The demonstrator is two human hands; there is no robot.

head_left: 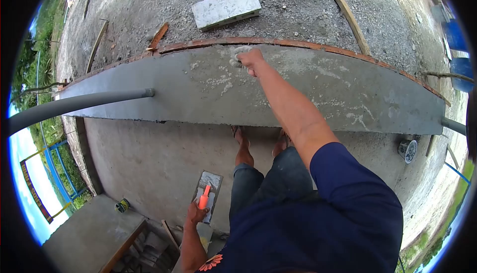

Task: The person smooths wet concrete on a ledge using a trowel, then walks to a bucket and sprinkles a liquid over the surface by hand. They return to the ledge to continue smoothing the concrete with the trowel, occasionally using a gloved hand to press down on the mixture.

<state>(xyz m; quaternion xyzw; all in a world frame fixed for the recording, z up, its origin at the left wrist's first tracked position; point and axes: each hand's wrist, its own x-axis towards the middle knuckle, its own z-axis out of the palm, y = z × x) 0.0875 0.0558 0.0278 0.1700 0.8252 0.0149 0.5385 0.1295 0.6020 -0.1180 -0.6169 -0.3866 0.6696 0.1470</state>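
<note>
My right hand (252, 61) is closed on a greyish wad, perhaps a sponge or cloth (240, 57), at the far edge of the wet grey concrete surface (198, 86). Pale crumbs and streaks mark the concrete around it. Lower down, my left hand (197, 212) is wrapped round the orange handle of a flat rectangular trowel (210, 183), held low to the left of my legs, away from the concrete surface. Grey mortar coats the trowel's plate.
A concrete block (226, 8) lies on gravel beyond the wooden form board (318, 46). A grey pipe (84, 104) stands at the left of the surface. A small bucket (408, 151) is at the right, a tape roll (122, 205) at the lower left.
</note>
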